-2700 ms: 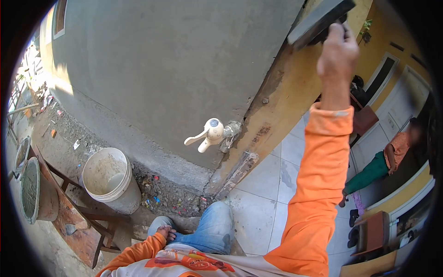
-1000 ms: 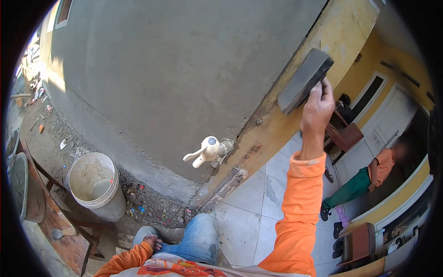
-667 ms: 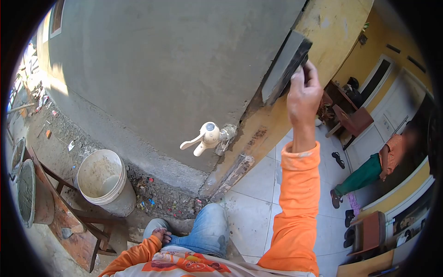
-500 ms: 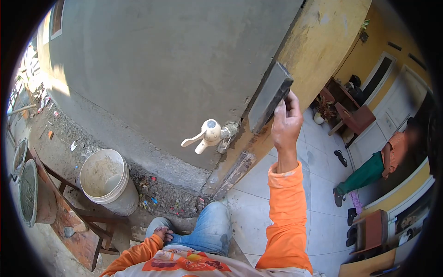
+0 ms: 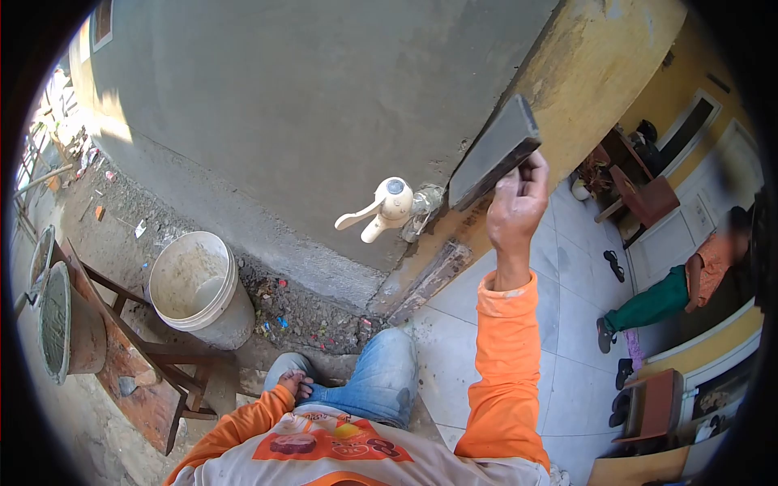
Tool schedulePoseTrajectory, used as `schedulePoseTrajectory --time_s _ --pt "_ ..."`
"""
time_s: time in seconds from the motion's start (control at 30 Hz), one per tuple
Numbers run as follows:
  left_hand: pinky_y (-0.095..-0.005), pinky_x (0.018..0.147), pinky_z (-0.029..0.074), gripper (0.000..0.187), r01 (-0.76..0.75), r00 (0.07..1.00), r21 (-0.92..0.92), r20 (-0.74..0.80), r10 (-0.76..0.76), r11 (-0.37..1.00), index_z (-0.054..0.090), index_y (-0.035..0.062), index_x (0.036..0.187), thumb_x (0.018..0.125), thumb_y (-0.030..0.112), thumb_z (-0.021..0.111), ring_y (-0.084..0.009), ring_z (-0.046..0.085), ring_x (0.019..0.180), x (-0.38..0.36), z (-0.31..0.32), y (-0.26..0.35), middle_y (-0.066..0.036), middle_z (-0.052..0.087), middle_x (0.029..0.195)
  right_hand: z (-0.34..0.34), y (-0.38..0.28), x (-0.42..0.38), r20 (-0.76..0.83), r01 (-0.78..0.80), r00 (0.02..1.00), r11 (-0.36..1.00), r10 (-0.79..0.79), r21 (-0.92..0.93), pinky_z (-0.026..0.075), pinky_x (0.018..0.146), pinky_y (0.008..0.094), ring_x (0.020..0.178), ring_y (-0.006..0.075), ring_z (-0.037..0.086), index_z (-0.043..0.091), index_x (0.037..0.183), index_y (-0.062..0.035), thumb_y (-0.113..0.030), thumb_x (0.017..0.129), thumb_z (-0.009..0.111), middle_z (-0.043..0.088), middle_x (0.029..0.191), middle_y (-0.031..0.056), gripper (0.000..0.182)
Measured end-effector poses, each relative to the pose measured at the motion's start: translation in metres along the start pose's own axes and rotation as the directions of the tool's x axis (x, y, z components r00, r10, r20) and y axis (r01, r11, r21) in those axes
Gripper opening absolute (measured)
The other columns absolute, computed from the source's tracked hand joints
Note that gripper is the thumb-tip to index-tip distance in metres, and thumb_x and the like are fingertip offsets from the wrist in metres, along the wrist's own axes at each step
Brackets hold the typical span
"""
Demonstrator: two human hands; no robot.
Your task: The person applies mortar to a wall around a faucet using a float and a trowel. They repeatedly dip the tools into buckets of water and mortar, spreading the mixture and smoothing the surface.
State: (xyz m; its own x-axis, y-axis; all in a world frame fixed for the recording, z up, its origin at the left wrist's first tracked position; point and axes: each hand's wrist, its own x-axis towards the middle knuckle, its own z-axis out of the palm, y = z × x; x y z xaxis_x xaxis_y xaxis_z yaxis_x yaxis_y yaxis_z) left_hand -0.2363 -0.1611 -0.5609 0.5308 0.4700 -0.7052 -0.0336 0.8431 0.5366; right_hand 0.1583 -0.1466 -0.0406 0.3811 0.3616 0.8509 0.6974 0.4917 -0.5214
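Observation:
My right hand (image 5: 519, 198) is raised and closed around the near side of a dark grey plastering float (image 5: 496, 154). The float lies against or very close to the edge of the grey plastered wall (image 5: 324, 105), where it meets a yellow strip; contact is not clear. Its grip is hidden behind the board and my fingers. Below and left of it, a cream tap (image 5: 395, 201) with a lever sticks out of the wall. My left hand (image 5: 296, 384) rests on my jeans at the thigh, fingers loosely apart, holding nothing visible.
On the left stand a white bucket (image 5: 194, 283) with cement residue, a wooden bench (image 5: 134, 389) with a trowel-like tool on it, and another bucket (image 5: 77, 324). Rubble (image 5: 312, 312) lines the wall base. A person (image 5: 697, 275) is on the tiled porch at right, near chairs.
My view has shifted, so the wall, tap and buckets sit higher and further right. The float in my right hand is tilted slightly differently, showing more of its edge. My left hand stays on the thigh.

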Motion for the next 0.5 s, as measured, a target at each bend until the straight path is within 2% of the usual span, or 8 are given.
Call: schedulePoseTrajectory --time_s 0.13,0.17,0.2,0.3,0.37,0.4,0.47,0.5 --pt "-0.0337 0.043 0.053 0.012 -0.007 1.000 0.040 -0.029 0.008 0.999 0.051 0.0094 0.100 0.097 0.014 0.040 -0.0225 0.062 0.052 0.001 0.000 -0.001 -0.015 0.067 0.087 -0.016 -0.021 0.058 -0.178 0.204 0.965 0.978 -0.193 0.044 0.044 0.086 0.0250 0.096 0.0121 0.055 0.042 0.123 0.0072 -0.002 0.091 0.046 0.057 0.111 0.0100 0.034" --pt "-0.0336 0.043 0.053 0.011 -0.014 1.000 0.044 -0.027 0.015 0.999 0.051 0.0096 0.100 0.097 0.015 0.041 -0.0223 0.062 0.052 0.000 -0.001 -0.001 -0.015 0.067 0.086 -0.023 -0.029 0.071 -0.214 0.268 0.949 0.948 -0.230 0.173 0.045 0.086 0.0251 0.095 0.0125 0.055 0.044 0.122 0.0059 -0.003 0.089 0.045 0.057 0.110 0.0093 0.034" --pt "-0.0336 0.043 0.053 0.011 -0.007 1.000 0.047 -0.027 0.009 0.999 0.051 0.0096 0.100 0.097 0.015 0.041 -0.0223 0.062 0.052 0.000 -0.002 -0.002 -0.015 0.067 0.086 -0.031 -0.044 0.077 -0.217 0.245 0.959 0.917 -0.181 0.316 0.046 0.086 0.0278 0.094 0.0144 0.056 0.046 0.121 0.0043 -0.008 0.090 0.047 0.058 0.108 0.0093 0.033" --pt "-0.0334 0.043 0.053 0.011 -0.026 1.000 0.057 -0.015 0.027 0.998 0.051 0.0097 0.100 0.097 0.016 0.042 -0.0220 0.062 0.052 0.000 0.000 0.000 -0.015 0.066 0.087 -0.055 -0.056 0.065 -0.197 0.310 0.948 0.875 -0.251 0.373 0.047 0.089 0.0338 0.097 0.0199 0.058 0.046 0.120 0.0021 -0.029 0.092 0.057 0.058 0.109 0.0094 0.043" --pt "-0.0334 0.043 0.053 0.011 0.001 0.999 0.074 -0.042 0.002 0.997 0.051 0.0096 0.099 0.097 0.015 0.042 -0.0219 0.062 0.053 -0.004 0.006 0.006 -0.014 0.066 0.087 -0.056 -0.044 0.035 -0.106 0.201 0.979 0.918 -0.175 0.341 0.048 0.089 0.0336 0.100 0.0206 0.058 0.044 0.125 0.0023 -0.037 0.091 0.059 0.057 0.112 0.0098 0.054" --pt "-0.0334 0.043 0.053 0.011 -0.002 0.999 0.072 -0.039 0.005 0.997 0.051 0.0096 0.099 0.097 0.015 0.042 -0.0219 0.062 0.053 -0.003 0.006 0.006 -0.014 0.066 0.087 -0.046 -0.038 0.018 -0.054 0.153 0.988 0.915 -0.143 0.374 0.046 0.090 0.0306 0.101 0.0178 0.057 0.044 0.126 0.0044 -0.029 0.093 0.057 0.057 0.113 0.0095 0.049" --pt "-0.0336 0.043 0.053 0.013 0.010 0.999 0.085 -0.044 -0.006 0.996 0.052 0.0093 0.099 0.098 0.016 0.041 -0.0221 0.062 0.053 -0.001 0.004 0.005 -0.015 0.067 0.087 -0.035 -0.016 -0.015 -0.049 -0.034 0.998 0.983 0.044 0.183 0.044 0.090 0.0277 0.102 0.0147 0.056 0.044 0.126 0.0071 -0.018 0.094 0.055 0.058 0.113 0.0095 0.042" --pt "-0.0336 0.043 0.053 0.013 0.003 0.999 0.081 -0.044 0.001 0.997 0.052 0.0093 0.099 0.098 0.016 0.041 -0.0221 0.062 0.053 -0.001 0.003 0.004 -0.015 0.067 0.087 -0.028 -0.015 -0.025 -0.006 -0.049 0.999 0.990 0.050 0.133 0.044 0.090 0.0272 0.102 0.0138 0.055 0.044 0.126 0.0076 -0.013 0.094 0.053 0.058 0.112 0.0096 0.039"
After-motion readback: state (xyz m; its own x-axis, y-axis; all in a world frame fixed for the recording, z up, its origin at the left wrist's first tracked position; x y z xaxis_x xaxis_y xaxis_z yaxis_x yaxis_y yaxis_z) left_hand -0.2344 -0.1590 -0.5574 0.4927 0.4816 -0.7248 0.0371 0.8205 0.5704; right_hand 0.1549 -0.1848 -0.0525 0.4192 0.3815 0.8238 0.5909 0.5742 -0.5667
